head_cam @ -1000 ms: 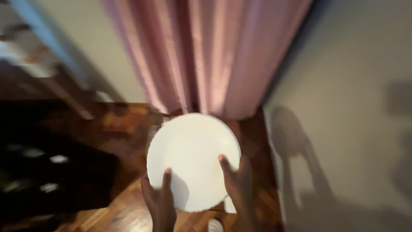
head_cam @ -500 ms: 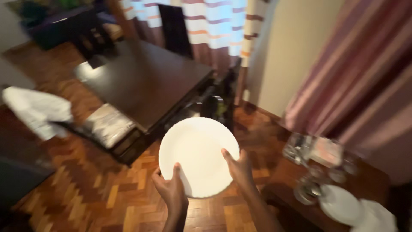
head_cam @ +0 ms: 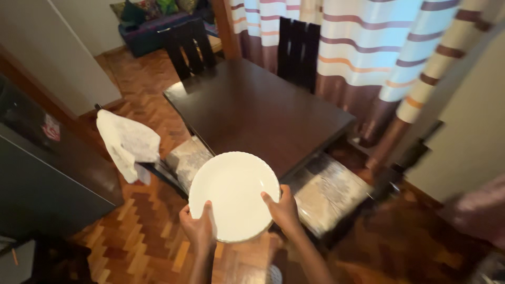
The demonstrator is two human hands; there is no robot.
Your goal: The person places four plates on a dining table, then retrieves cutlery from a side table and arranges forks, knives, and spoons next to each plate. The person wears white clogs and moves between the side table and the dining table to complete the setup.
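Observation:
I hold a round white plate [head_cam: 234, 192] with a scalloped rim in both hands, face up in front of me. My left hand [head_cam: 197, 229] grips its lower left edge, thumb on top. My right hand [head_cam: 284, 210] grips the lower right edge, thumb lying on the plate's face. The plate hangs over the near corner of a dark brown dining table [head_cam: 260, 113] with a bare top.
Two cushioned chairs [head_cam: 326, 194] are tucked in at the table's near sides; one [head_cam: 184, 158] has a white cloth [head_cam: 126, 142] over its back. Two dark chairs [head_cam: 297, 50] stand at the far side, before striped curtains [head_cam: 379, 47]. A dark cabinet [head_cam: 37, 173] stands left, on parquet floor.
The view has swung left from a pink curtain and a side table with glassware to the dining table. The plate stays held in both hands, now nearer the table.

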